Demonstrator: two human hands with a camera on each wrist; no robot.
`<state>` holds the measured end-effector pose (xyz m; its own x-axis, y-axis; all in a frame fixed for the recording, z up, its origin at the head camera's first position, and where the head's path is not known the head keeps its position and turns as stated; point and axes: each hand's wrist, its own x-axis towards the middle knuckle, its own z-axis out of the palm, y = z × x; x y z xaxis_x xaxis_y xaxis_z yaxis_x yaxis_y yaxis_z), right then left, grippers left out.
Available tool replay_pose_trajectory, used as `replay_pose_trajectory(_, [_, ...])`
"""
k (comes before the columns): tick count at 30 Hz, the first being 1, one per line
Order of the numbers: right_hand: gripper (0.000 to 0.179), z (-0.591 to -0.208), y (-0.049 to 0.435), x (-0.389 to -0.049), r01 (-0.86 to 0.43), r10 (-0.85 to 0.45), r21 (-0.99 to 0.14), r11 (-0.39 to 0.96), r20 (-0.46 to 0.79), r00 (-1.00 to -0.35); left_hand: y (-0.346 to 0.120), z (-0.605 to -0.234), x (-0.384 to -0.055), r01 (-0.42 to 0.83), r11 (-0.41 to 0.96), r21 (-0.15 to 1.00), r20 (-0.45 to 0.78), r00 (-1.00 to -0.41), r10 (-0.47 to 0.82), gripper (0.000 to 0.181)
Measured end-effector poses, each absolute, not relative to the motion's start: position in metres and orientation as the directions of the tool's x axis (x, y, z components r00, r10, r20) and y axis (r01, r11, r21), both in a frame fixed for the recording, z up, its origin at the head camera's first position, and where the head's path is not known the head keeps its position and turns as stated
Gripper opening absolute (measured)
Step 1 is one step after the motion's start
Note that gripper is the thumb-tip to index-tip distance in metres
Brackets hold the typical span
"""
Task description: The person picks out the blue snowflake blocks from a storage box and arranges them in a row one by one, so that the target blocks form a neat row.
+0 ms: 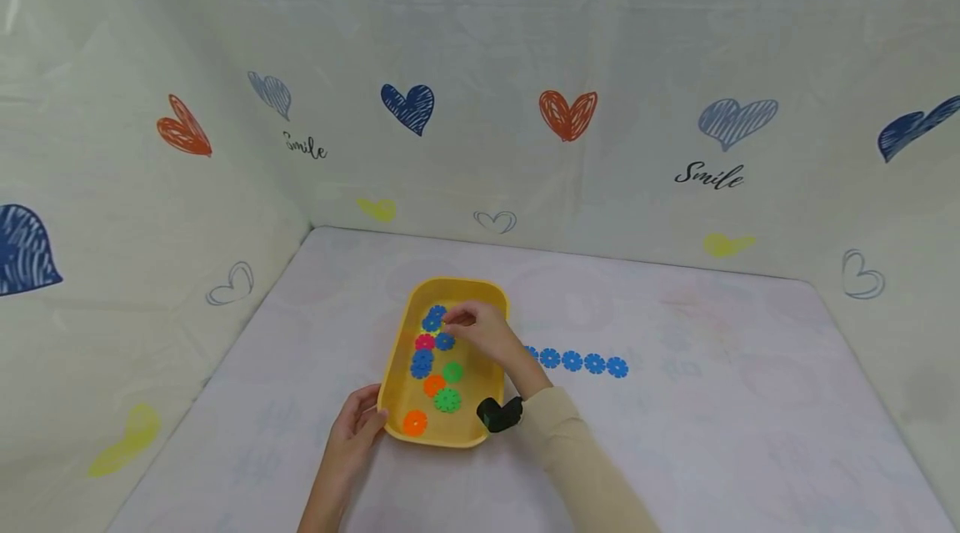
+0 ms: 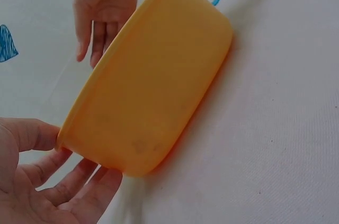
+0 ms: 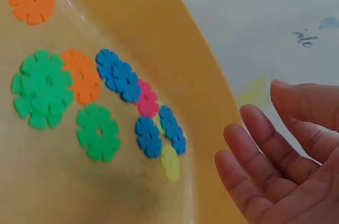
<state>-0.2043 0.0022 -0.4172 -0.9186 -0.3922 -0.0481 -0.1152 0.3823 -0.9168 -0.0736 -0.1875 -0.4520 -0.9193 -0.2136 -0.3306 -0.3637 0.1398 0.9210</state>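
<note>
A yellow tray (image 1: 467, 426) stands on the table with several notched flower-shaped plastic discs in it. My left hand (image 1: 354, 426) grips its near left corner, thumb at the rim and fingers against the outer wall in the left wrist view. Over the far part of the tray, my right hand (image 1: 486, 331) hovers with fingers loosely bent and nothing between them. Below it lie blue discs (image 3: 149, 137), a pink disc (image 3: 148, 98) and a pale yellow disc (image 3: 170, 163). Green discs (image 1: 447, 400) and orange discs (image 1: 416, 423) lie nearer the front.
Right of the tray, several blue discs (image 1: 572, 361) form a straight row on the white tabletop (image 1: 720, 433). The right forearm reaches across the tray's right edge, and a black wrist camera (image 1: 499, 414) overlaps that edge. A heart-printed sheet (image 1: 487, 32) hangs behind the table.
</note>
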Motion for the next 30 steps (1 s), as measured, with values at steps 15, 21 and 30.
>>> replay_pose_trajectory(15, [0.018,-0.435,-0.03,-0.204,-0.018,-0.476,-0.892,0.452,-0.224,-0.85,-0.187,-0.452,-0.074,-0.366,0.136,0.921,-0.334,-0.918,-0.213,0.04])
replay_pose_trajectory(21, [0.018,-0.447,-0.037,-0.205,0.009,-0.463,-0.866,0.5,-0.276,-0.842,-0.189,-0.453,-0.074,-0.35,0.136,0.927,-0.32,-0.925,-0.203,0.041])
replay_pose_trajectory(30, [0.021,-0.458,-0.039,-0.205,-0.022,-0.448,-0.855,0.519,-0.249,-0.859,-0.188,-0.452,-0.074,-0.359,0.131,0.924,-0.329,-0.922,-0.205,0.041])
